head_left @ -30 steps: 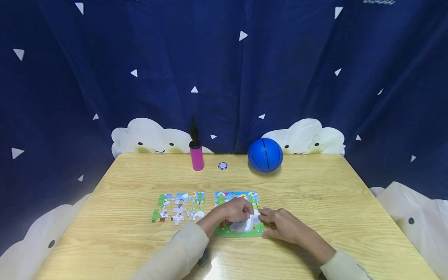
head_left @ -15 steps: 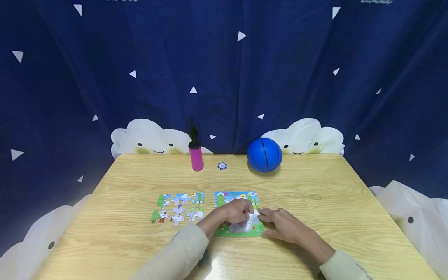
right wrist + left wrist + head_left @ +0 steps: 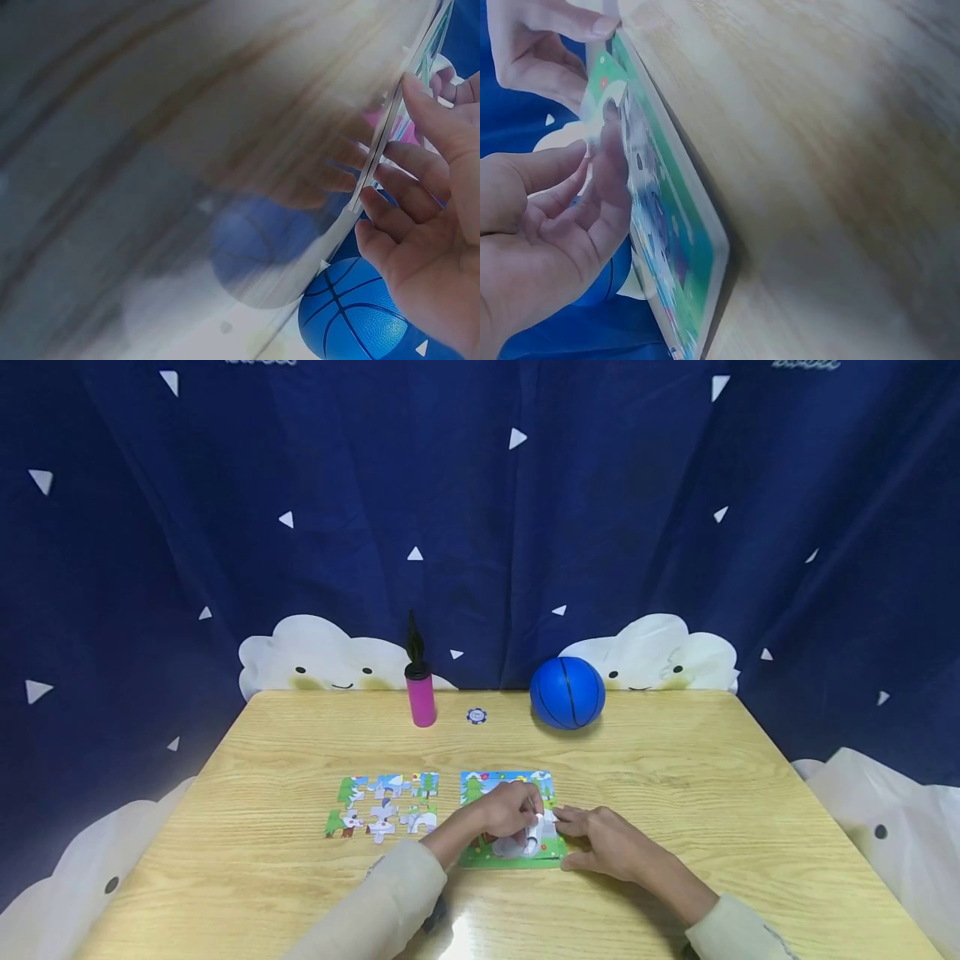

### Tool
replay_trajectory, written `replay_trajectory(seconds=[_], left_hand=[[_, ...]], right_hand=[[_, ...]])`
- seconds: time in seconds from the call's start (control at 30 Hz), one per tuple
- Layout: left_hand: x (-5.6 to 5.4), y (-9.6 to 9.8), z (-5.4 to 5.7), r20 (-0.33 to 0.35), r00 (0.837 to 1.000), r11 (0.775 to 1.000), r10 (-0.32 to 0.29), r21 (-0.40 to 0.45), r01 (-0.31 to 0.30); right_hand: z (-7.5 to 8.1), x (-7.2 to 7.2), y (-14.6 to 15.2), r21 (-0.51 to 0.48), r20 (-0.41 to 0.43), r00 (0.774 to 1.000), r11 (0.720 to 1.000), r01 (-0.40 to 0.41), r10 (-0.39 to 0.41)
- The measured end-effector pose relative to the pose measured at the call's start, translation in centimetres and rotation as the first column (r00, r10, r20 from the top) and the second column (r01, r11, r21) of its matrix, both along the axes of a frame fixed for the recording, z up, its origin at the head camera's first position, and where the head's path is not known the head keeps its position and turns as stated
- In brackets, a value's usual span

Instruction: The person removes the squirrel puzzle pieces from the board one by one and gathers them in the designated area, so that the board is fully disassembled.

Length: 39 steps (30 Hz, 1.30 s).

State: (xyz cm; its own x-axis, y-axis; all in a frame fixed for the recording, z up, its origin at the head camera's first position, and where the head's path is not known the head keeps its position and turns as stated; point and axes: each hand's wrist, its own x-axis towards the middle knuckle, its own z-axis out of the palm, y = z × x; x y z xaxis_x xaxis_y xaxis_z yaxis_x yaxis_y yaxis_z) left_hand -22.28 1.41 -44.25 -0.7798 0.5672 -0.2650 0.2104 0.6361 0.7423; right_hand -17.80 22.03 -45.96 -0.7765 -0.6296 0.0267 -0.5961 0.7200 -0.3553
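Note:
A picture puzzle in its board [image 3: 480, 862] lies on the table in front of me. My left hand [image 3: 512, 808] reaches over it and pinches a puzzle piece [image 3: 600, 81] between thumb and fingers. That piece, white and green with a red flower, tilts up from the board at its right side, as the left wrist view shows. Part of the piece is hidden by the fingers. My right hand [image 3: 600, 839] rests at the board's right edge, its fingers loosely extended and thumb near the front corner.
Several separate puzzle pieces [image 3: 382, 810] lie in two rows left of the board. Farther back stand a pink hand pump [image 3: 422, 700] with a black top and a blue ball [image 3: 567, 693]. A blue and white chip [image 3: 477, 716] lies between them.
The pinched piece has tilted up, and a dark gap now shows along the front right of the board. My left hand has shifted only slightly; the right hand stays put.

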Motion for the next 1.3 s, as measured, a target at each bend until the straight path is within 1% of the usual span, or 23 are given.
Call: replay_trajectory(seconds=[0.23,0.43,0.63,0.7,0.8,0.9,1.0,1.1,1.3], left_hand=[[-0.2,-0.5,0.3,-0.061,0.997,0.999,-0.041,0.024,0.043],[-0.5,-2.0,1.1,-0.11,0.991,0.996,-0.074,0.035,0.078],[-0.8,-4.8,1.8,-0.113,0.989,0.994,-0.1,0.032,0.104],[-0.9,-5.8,1.9,-0.105,0.99,0.994,-0.097,0.037,0.102],[-1.0,-7.5,2.1,-0.103,0.991,0.996,-0.086,0.022,0.089],[-1.0,-9.1,2.3,-0.122,0.989,0.997,-0.083,-0.005,0.083],[-0.9,-10.7,2.3,-0.142,0.986,0.996,-0.084,-0.025,0.081],[-0.7,-12.0,2.3,-0.144,0.986,0.996,-0.083,-0.037,0.078],[-0.2,-14.1,1.9,-0.139,0.984,0.992,-0.11,-0.073,0.1]], right_hand=[[0.1,0.0,-0.1,0.015,-0.007,1.0,1.0,-0.009,0.009],[0.2,0.1,-0.2,0.022,-0.008,1.0,1.0,-0.009,0.009],[0.2,0.0,-0.2,0.025,0.007,1.0,1.0,0.002,-0.003],[0.2,0.0,-0.2,0.025,0.006,1.0,1.0,0.002,-0.003],[0.2,0.0,-0.2,0.033,0.0,1.0,0.999,0.001,-0.001],[0.2,0.0,-0.2,0.039,0.004,1.0,0.999,-0.001,0.001],[0.2,-0.1,-0.2,0.044,0.006,1.0,0.999,-0.003,0.003],[0.2,-0.1,-0.2,0.044,0.009,1.0,0.999,-0.002,0.002],[0.1,-0.2,-0.2,0.054,0.009,1.0,0.999,0.004,-0.004]])
